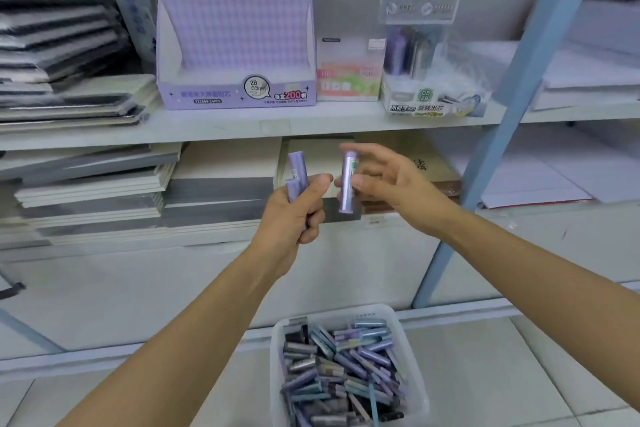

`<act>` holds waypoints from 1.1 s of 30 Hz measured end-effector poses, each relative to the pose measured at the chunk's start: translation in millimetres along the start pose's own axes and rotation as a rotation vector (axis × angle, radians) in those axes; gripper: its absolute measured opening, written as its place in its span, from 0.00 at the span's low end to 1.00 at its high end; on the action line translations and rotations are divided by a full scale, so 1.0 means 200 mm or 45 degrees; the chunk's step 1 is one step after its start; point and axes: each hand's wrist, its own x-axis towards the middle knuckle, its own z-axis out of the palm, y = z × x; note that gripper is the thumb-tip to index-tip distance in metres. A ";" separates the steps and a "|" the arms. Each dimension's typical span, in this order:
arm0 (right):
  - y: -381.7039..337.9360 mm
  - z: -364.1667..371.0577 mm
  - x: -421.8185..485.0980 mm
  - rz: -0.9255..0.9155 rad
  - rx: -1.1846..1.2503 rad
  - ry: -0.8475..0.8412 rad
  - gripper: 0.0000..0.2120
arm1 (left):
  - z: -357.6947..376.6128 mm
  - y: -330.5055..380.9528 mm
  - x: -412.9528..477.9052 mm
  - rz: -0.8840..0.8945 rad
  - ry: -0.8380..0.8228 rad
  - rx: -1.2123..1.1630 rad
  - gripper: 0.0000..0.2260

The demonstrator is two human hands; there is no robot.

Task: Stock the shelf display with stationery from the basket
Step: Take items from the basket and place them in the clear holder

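The shelf [242, 128] carries the purple Kuromi display box [235, 94]. Its open tray looks empty from here, so stocking seems barely begun. Left of the box lie stacks of flat notebooks [62, 55]. Just right of it stands a small pink-and-green carton [349, 76], and beyond that a clear display [426, 80] of similar-looking tubes. Well below the box, on the floor, sits the white basket [346, 314], heaped with loose tubes [343, 367].

Both hands are raised below the box's front edge. The left hand [298, 211] clenches a small bundle of purple tubes [298, 166], whose tops stand above the thumb; blur hides the exact count. The right hand [391, 184] pinches a single tube [347, 184] upright between thumb and fingertips, its other fingers spread loose.

That pinch looks light for a smooth, round tube, which could slip on the way up to the box and fall to the floor. The bundle could fan out if the left fist eases. The box is light card with a tall back panel, so a knock could shove it back or tip it into the carton beside it. The first tubes set in an empty tray have nothing to lean on and may topple flat. The clear display right of the box also invites a misplaced tube.
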 end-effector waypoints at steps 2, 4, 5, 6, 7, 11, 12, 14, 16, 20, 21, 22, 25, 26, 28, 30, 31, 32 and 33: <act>-0.10 -0.02 0.02 -0.107 0.021 0.119 0.19 | 0.04 0.06 0.01 -0.049 -0.070 0.069 0.15; -0.17 -0.04 0.04 -0.153 0.000 0.192 0.18 | 0.09 0.11 0.02 -0.054 -0.158 0.096 0.18; -0.21 -0.04 0.04 -0.163 -0.010 0.209 0.18 | 0.11 0.13 0.02 -0.042 -0.167 0.109 0.20; -0.24 -0.05 0.04 -0.168 -0.016 0.221 0.18 | 0.14 0.16 0.03 -0.020 -0.154 0.122 0.21; -0.27 -0.06 0.04 -0.175 -0.022 0.237 0.17 | 0.16 0.18 0.03 0.009 -0.121 0.146 0.19; -0.35 -0.09 0.06 -0.254 -0.038 0.424 0.12 | 0.23 0.24 0.07 0.142 0.034 0.303 0.09; -0.37 -0.10 0.06 -0.271 -0.025 0.453 0.12 | 0.25 0.25 0.08 0.167 0.042 0.314 0.09; -0.40 -0.13 0.07 -0.300 0.003 0.474 0.14 | 0.29 0.28 0.10 0.203 0.041 0.299 0.08; -0.44 -0.20 0.09 -0.340 -0.003 0.519 0.14 | 0.31 0.32 0.11 0.223 -0.002 0.270 0.07; -0.56 -0.37 0.16 -0.440 -0.130 0.662 0.12 | 0.34 0.40 0.17 0.205 -0.045 0.197 0.06; -0.58 -0.40 0.18 -0.449 -0.204 0.690 0.12 | 0.34 0.41 0.18 0.209 -0.030 0.206 0.04; -0.60 -0.43 0.20 -0.449 -0.282 0.705 0.13 | 0.34 0.42 0.19 0.222 -0.014 0.231 0.04; -0.61 -0.47 0.27 -0.431 -0.508 0.690 0.14 | 0.33 0.44 0.20 0.275 0.008 0.318 0.08; -0.62 -0.48 0.29 -0.426 -0.579 0.668 0.14 | 0.32 0.44 0.20 0.293 0.022 0.334 0.09; -0.61 -0.48 0.32 -0.425 -0.718 0.640 0.14 | 0.31 0.45 0.21 0.325 0.067 0.347 0.11; -0.59 -0.48 0.35 -0.411 -0.834 0.640 0.13 | 0.30 0.45 0.21 0.332 0.095 0.344 0.13; -0.58 -0.48 0.36 -0.394 -0.883 0.633 0.13 | 0.30 0.45 0.21 0.329 0.097 0.347 0.13; -0.57 -0.48 0.37 -0.369 -0.932 0.617 0.13 | 0.29 0.46 0.21 0.327 0.096 0.352 0.13; -0.56 -0.49 0.38 -0.343 -0.976 0.595 0.13 | 0.29 0.46 0.21 0.324 0.094 0.356 0.13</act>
